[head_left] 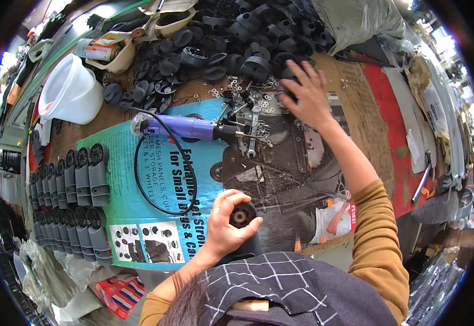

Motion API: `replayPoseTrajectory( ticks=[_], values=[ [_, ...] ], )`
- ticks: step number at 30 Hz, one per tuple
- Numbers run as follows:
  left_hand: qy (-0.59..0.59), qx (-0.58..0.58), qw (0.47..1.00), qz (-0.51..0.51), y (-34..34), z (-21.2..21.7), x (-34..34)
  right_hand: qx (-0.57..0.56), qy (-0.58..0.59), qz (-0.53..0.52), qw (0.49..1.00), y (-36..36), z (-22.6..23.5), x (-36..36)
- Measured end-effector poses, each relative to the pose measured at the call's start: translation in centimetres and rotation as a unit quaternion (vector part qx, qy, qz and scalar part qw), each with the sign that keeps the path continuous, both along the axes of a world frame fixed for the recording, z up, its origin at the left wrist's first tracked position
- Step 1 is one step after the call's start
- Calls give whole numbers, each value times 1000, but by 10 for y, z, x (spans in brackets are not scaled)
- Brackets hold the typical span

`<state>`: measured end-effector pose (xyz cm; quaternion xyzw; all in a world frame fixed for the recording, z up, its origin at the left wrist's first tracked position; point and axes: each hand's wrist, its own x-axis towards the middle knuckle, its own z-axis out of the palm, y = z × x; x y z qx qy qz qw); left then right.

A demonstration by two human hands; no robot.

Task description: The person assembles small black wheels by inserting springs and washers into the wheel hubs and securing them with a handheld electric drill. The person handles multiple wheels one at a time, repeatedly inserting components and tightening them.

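Observation:
Near the front edge of the work surface, my left hand [227, 227] is closed round a small black wheel [241, 217] with a metal bearing at its centre. A dark grey housing [249, 248] shows just below it, partly hidden by the hand. My right hand [309, 98] reaches far forward with its fingers spread, at the near edge of a heap of black plastic parts [256, 68]. Its fingertips lie over a dark part; whether they touch it I cannot tell. Left of that hand lie loose screws and washers [269, 103] and a wrench [254, 130].
A purple power screwdriver [185, 126] with a black cable [137, 168] rests on blue printed cardboard [123, 157]. Rows of grey wheel housings [98, 182] stand at the left. Behind them are a white bucket [74, 89] and a spray can [97, 50]. A hammer [423, 176] lies at the right.

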<state>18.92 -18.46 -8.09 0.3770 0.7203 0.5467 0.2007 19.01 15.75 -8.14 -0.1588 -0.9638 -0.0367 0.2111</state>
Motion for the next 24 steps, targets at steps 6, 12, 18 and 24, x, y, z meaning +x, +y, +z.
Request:
replayPoseTrajectory(
  ticks=[6,12,18,24],
  values=[
    [9,0,1000,-5,2,-1,-2,-108,115,98,983,-26,-1,1],
    [0,5,1000,-6,1,-2,-3,-30,-19,237,971,-60,8,-59],
    [-13,11,1000,-2,3,-4,-4,-109,-29,217,970,-28,15,-69],
    [0,25,1000,-11,4,-6,-7,93,-105,235,962,-14,14,-86]
  ],
)
